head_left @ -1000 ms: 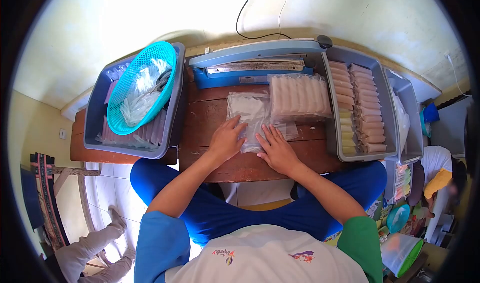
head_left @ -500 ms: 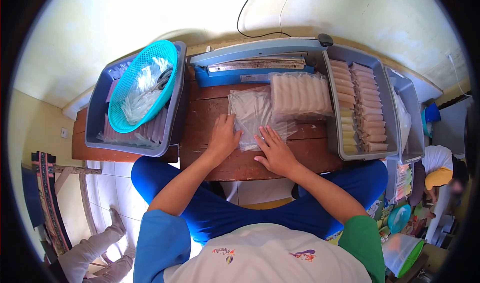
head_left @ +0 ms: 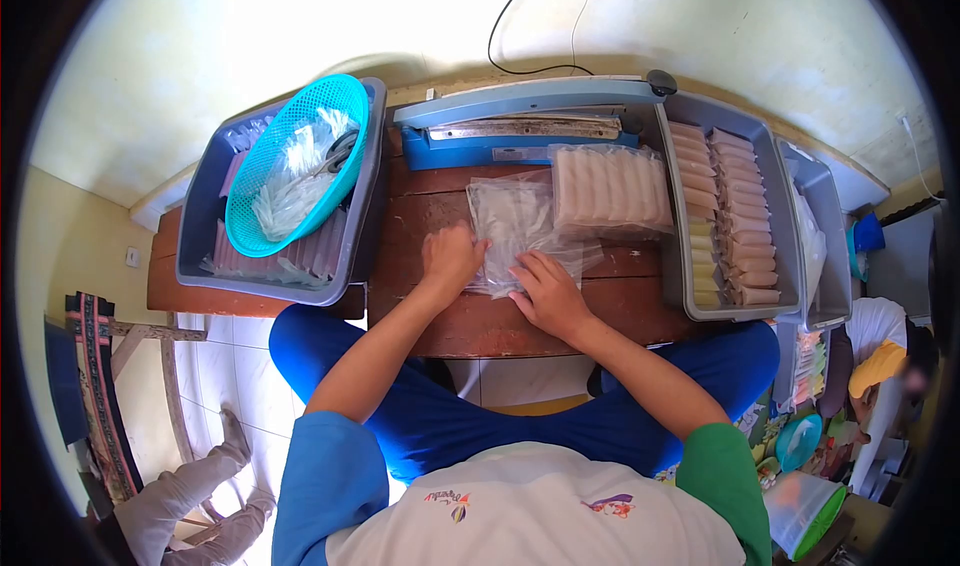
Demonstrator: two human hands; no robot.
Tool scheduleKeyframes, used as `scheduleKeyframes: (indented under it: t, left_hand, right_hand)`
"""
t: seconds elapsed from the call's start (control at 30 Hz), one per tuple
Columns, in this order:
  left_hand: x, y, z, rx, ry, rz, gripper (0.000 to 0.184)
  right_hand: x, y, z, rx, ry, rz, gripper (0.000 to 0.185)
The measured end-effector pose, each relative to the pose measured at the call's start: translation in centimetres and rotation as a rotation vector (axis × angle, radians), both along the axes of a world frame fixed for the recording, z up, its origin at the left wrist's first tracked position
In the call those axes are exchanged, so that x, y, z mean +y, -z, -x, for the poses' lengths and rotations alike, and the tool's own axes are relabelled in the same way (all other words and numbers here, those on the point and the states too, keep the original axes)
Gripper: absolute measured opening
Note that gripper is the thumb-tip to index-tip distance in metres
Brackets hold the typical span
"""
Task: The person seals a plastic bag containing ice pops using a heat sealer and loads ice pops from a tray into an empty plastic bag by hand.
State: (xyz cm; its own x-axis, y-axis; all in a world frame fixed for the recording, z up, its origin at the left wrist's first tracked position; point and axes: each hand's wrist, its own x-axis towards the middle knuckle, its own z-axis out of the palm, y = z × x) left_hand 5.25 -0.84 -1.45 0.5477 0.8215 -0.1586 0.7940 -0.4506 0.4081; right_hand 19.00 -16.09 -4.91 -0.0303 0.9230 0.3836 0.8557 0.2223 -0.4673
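Observation:
Clear plastic bags (head_left: 508,216) lie flat in a loose layer on the brown wooden table, between my two hands. At their left edge, my left hand (head_left: 452,259) is closed with bent fingers, its thumb against the plastic. My right hand (head_left: 550,294) rests on the lower right part of the bags, fingers stretched out and fairly close together. Just beyond my right hand sits a clear pack of pale pink filled tubes (head_left: 612,190), partly over the bags. A blue sealer-like device with a long grey lever (head_left: 520,131) stands behind them.
On the left, a grey tub (head_left: 275,291) of wrapped tubes carries a turquoise basket (head_left: 240,228) with plastic bags and scissors-like handles. A grey tub (head_left: 795,266) on the right holds rows of pink and yellowish tubes. Another person (head_left: 880,331) is at far right; someone's legs (head_left: 200,481) show lower left.
My left hand's fingers have curled in at the bags' edge. My right hand's fingers have drawn closer together on the plastic. The whole view has shifted slightly.

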Motion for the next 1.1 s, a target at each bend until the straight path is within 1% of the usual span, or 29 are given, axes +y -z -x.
scheduleKeyframes:
  t: [0.03, 0.07, 0.13, 0.27, 0.33, 0.37, 0.43, 0.47, 0.53, 0.57, 0.63, 0.77, 0.83, 0.93, 1.03, 1.1]
  left_hand:
    - [0.0, 0.1, 0.0, -0.015, 0.011, 0.069, 0.032]
    - [-0.1, 0.7, 0.1, -0.015, 0.01, 0.066, 0.032]
    - [-0.2, 1.8, 0.0, -0.14, 0.039, -0.066, 0.027]
    - [-0.1, 3.2, -0.2, -0.236, 0.04, -0.067, 0.023]
    - [0.1, 3.5, -0.4, -0.357, 0.044, -0.118, 0.022]
    - [0.1, 3.3, -0.5, -0.358, 0.044, -0.12, 0.022]
    - [0.1, 2.9, -0.8, -0.435, -0.051, 0.004, 0.024]
    - [0.3, 2.9, -0.8, -0.436, -0.05, 0.005, 0.024]
    - [0.8, 3.3, -0.8, -0.46, -0.094, 0.087, 0.024]
    - [1.0, 3.7, -0.8, -0.459, -0.095, 0.088, 0.024]
    - [1.1, 4.1, -0.8, -0.597, -0.093, 0.153, 0.023]
    - [0.9, 4.1, -0.8, -0.638, -0.092, 0.25, 0.018]
    - [1.0, 4.0, -0.8, -0.776, -0.18, 0.503, 0.013]
    - [1.0, 4.1, -0.8, -0.839, -0.18, 0.534, 0.009]
    - [1.0, 4.1, -0.7, -0.911, -0.186, 0.591, 0.009]
    - [1.0, 3.9, -0.7, -0.88, -0.2, 0.565, 0.009]
  right_hand:
    - [0.1, 0.1, 0.2, -0.01, 0.008, -0.014, 0.035]
    - [0.2, 0.4, 0.5, -0.009, 0.007, -0.017, 0.035]
    - [0.7, 0.5, 0.6, -0.003, 0.015, -0.016, 0.034]
    - [0.9, 0.3, 0.4, 0.031, 0.01, 0.032, 0.035]
    - [1.6, 0.5, -0.3, -0.041, 0.015, -0.038, 0.038]
    - [2.2, 0.6, -0.6, -0.042, 0.015, -0.04, 0.038]
    - [3.2, 0.7, -1.2, -0.021, 0.104, 0.046, 0.047]
    - [3.6, 0.7, -1.2, -0.022, 0.105, 0.046, 0.047]
    - [4.4, 0.8, -0.8, 0.002, 0.181, 0.138, 0.06]
    - [4.7, 0.7, -0.4, 0.002, 0.18, 0.139, 0.06]
    - [5.2, 0.5, 0.3, 0.048, 0.284, 0.257, 0.069]
    - [5.8, 0.7, 0.3, 0.056, 0.328, 0.326, 0.074]
    - [6.1, 0.3, 0.2, 0.08, 0.368, 0.397, 0.076]
    - [6.2, -0.3, 0.2, 0.122, 0.413, 0.429, 0.078]
    - [6.3, 0.4, -0.1, 0.079, 0.449, 0.403, 0.081]
    - [6.3, 0.5, -0.4, 0.109, 0.456, 0.416, 0.081]
